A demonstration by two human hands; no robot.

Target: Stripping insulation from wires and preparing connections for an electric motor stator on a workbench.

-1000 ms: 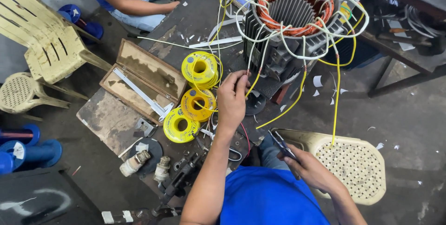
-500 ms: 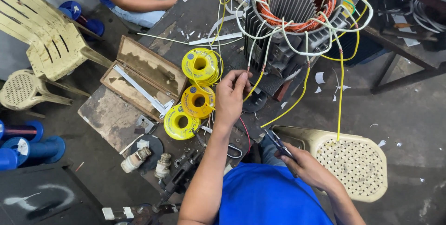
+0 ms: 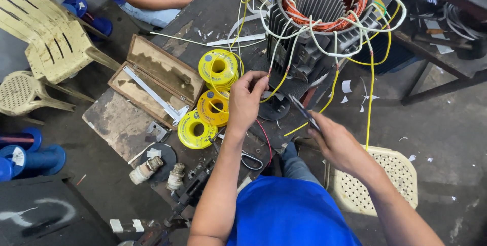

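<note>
Lifting slightly, our left hand [image 3: 247, 105] is pinching fingers on yellow lead [image 3: 278, 89] w/ right-hand pliers [image 3: 303, 112] approaching just rightward.

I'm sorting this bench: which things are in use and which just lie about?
In use:
left hand pinching a yellow lead wire
right hand holding pliers
motor stator

Lying about:
three yellow spools
wooden case
scissors
plastic chair
</note>
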